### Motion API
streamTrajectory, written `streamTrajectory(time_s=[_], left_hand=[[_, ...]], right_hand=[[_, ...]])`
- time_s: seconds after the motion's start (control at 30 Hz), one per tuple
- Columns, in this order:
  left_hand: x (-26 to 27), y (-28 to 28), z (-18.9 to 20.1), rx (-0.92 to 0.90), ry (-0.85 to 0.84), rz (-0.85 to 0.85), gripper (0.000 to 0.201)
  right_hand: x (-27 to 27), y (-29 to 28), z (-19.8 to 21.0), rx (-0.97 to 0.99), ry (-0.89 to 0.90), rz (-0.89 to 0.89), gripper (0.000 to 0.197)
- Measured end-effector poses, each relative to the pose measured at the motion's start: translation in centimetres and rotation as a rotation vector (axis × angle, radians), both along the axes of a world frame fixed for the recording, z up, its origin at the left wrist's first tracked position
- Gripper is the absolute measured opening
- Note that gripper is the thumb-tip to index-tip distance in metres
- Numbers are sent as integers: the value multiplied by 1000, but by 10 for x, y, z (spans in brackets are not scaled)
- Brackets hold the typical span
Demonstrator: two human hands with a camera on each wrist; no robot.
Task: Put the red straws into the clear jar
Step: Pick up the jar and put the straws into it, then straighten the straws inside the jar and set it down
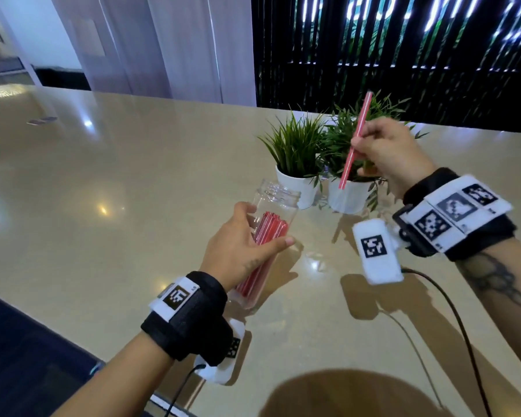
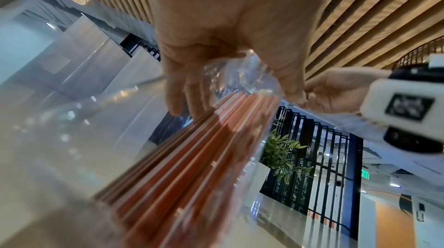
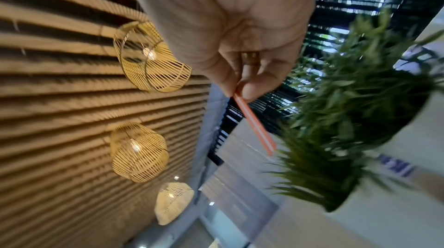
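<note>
Item 1, left: my left hand point(image 1: 238, 246), wrist strapped in a black band with printed markers. Its fingers point(image 1: 247, 210) and thumb curl round the clear jar point(image 1: 278, 203), gripping it about mid-body. The jar is tilted, mouth pointing up and away from me, base low near my wrist; whether the base touches the counter point(image 1: 133, 182) I cannot tell.

Item 2, inside the jar: a bundle of red straws point(image 1: 269, 228) with thin white stripes, lying along the jar's length, their tips short of the open mouth. The left wrist view shows the same bundle point(image 2: 192, 166) through the clear wall, blurred.

Item 3, centre right: two small green plants in white pots point(image 1: 298, 183), standing side by side on the counter, just beyond the jar.

Item 4, right: my right hand point(image 1: 388, 149), raised over the plants. Thumb and fingers point(image 3: 252, 88) pinch a single red straw point(image 1: 355, 139) near its middle; it slants, upper end away from me, lower end toward the jar's mouth but apart from it.

Item 5, near edge: black cables point(image 1: 451, 320) trailing over the counter from both wristbands.
</note>
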State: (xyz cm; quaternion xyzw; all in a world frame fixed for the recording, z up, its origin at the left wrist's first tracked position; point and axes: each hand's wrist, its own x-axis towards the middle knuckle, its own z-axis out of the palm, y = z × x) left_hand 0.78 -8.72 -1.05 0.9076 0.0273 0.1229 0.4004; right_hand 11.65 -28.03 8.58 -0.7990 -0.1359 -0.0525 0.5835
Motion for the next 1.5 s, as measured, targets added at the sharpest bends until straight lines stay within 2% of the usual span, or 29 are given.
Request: streamTrajectory(time_s=[0.07, 0.17, 0.43, 0.57, 0.8, 0.97, 1.03, 1.1, 1.2, 1.37, 1.5], left_hand=[[2, -7, -2, -11, -21, 10, 85], [4, -15, -2, -40, -45, 28, 85], [5, -31, 10, -73, -70, 16, 91], [9, -35, 8, -49, -60, 34, 83], [8, -36, 8, -52, -86, 17, 82], [7, -37, 10, -49, -83, 7, 80], [8, -37, 10, -49, -83, 8, 80], [9, -39, 10, -50, -85, 11, 80], [8, -43, 11, -66, -101, 5, 78], [7, -52, 15, -108, -129, -38, 78], [6, -54, 13, -156, -126, -79, 78]], right_hand=[[-6, 7, 18, 122, -31, 4, 22], [-15, 22, 31, 169, -79, 22, 16], [-28, 38, 21, 32, -131, -53, 25], [-33, 36, 14, -5, -116, -79, 22], [-41, 29, 6, -185, -7, 91, 17], [-35, 3, 23, -51, -156, -87, 10], [-38, -4, 27, -3, -240, -168, 18], [-46, -6, 21, -12, -263, -171, 23], [-63, -6, -6, -73, -194, -61, 15], [-87, 1, -41, -179, 82, 124, 56], [-92, 2, -40, -131, 65, 154, 50]])
